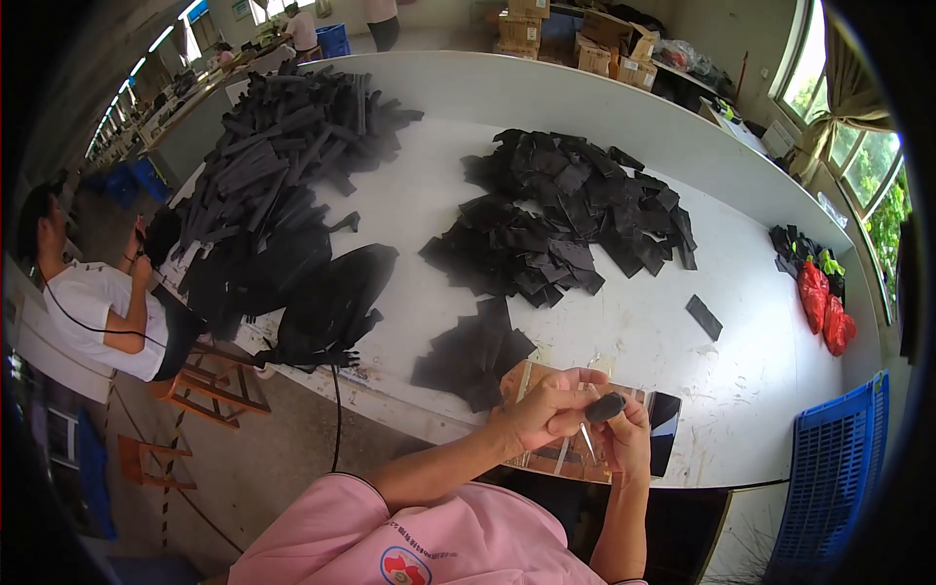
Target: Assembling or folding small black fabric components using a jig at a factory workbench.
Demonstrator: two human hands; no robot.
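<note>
Over the near edge of the table, my left hand (pixel 548 409) and my right hand (pixel 627 441) come together around a small, dark, rounded piece (pixel 606 407) that looks like folded or rolled black material. The left fingers are closed at its left side, and the right fingers are wrapped round it from the right. A thin, pointed metal tool (pixel 588 443) sticks out below the piece between the hands; which hand grips it I cannot tell. Under my hands lies a brown work board (pixel 546 462), with a glossy black sheet (pixel 665 419) at its right end.
Flat black pieces form a small stack (pixel 470 356) and a large heap (pixel 575 205); one single piece (pixel 704 318) lies apart. Black strips (pixel 283 146) fill the far left. Red bags (pixel 824 307) and a blue crate (pixel 829 478) stand right. A person (pixel 107 312) sits at left.
</note>
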